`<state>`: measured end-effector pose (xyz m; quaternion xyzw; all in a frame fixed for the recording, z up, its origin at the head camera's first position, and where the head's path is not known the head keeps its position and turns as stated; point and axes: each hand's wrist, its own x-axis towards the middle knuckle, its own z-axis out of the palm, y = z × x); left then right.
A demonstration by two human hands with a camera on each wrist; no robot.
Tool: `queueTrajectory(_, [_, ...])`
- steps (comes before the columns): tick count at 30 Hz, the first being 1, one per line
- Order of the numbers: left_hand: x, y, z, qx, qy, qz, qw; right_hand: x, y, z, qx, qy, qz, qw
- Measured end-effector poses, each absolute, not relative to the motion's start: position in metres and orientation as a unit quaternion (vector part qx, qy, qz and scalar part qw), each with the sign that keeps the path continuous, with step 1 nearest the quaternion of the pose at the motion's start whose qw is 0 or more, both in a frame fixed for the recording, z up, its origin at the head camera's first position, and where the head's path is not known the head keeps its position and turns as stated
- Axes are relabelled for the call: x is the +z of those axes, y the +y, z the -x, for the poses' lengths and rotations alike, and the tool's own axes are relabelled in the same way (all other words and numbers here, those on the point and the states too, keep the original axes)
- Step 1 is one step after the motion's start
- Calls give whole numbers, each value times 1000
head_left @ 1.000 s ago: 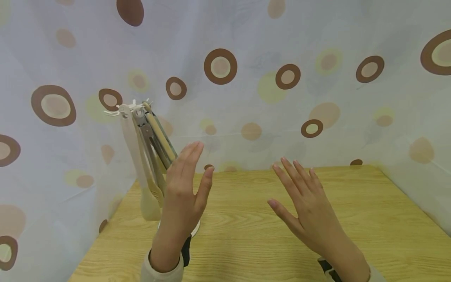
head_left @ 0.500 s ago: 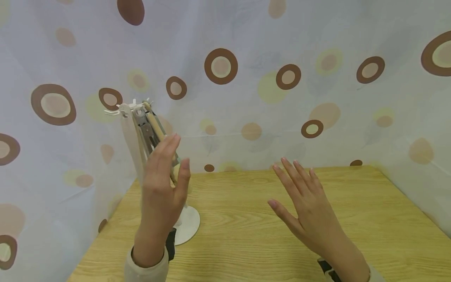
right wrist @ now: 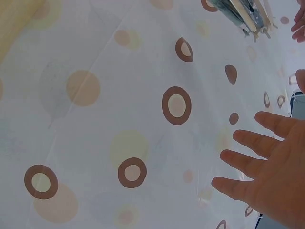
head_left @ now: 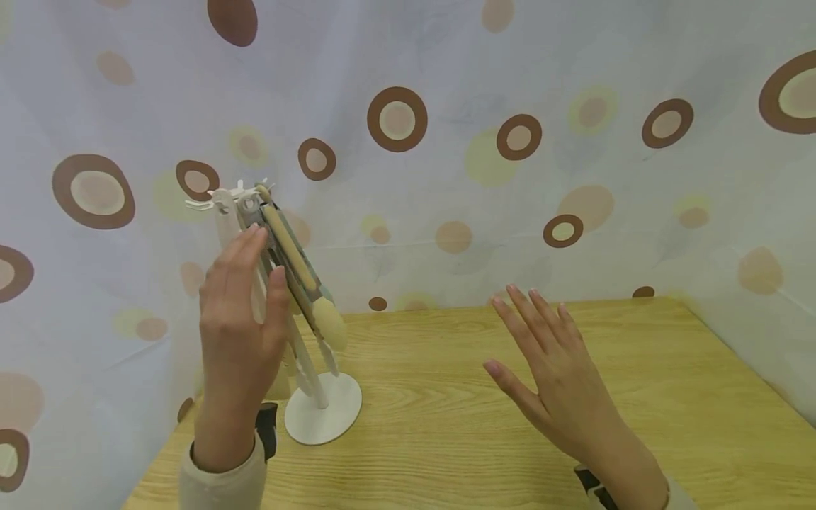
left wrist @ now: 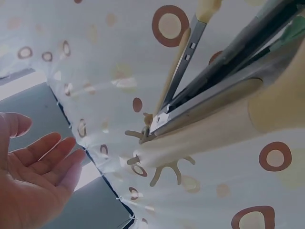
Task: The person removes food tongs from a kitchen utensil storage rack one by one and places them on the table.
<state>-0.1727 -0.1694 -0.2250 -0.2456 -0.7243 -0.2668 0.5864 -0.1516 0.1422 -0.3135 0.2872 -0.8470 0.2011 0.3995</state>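
A white utensil stand [head_left: 326, 418] with a round base and forked hooks stands at the left of the wooden table. Several kitchen utensils hang from it, with cream and grey-metal parts; one has a cream rounded end [head_left: 329, 324]. My left hand [head_left: 236, 319] is raised at the stand, overlapping the hanging utensils in the head view, its fingers extended and thumb apart. In the left wrist view a gap shows between that hand [left wrist: 40, 176] and the utensils' hook end. My right hand [head_left: 557, 375], empty with fingers spread, hovers over the table's right half.
A pale curtain [head_left: 446, 177] with brown and beige spots surrounds the wooden table [head_left: 433, 425] at the back and both sides. Dark straps sit on both wrists.
My left hand has moved left across the hanging utensils, uncovering the stand's round base and the cream rounded end. The right hand has stayed in place.
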Motion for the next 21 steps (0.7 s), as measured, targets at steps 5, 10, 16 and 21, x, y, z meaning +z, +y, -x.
queueTrajectory(5, [-222, -182, 176, -262, -730, 228, 589, -313, 142, 152, 200, -847, -288, 399])
queueTrajectory(10, [-217, -192, 184, -259, -725, 218, 600, -313, 141, 152, 200, -847, -289, 400])
queueTrajectory(16, [-210, -205, 194, -251, -724, 205, 608, -313, 141, 153, 200, -847, -289, 399])
queueTrajectory(21, [-203, -215, 201, -239, -726, 194, 615, -313, 141, 153, 200, -849, -290, 395])
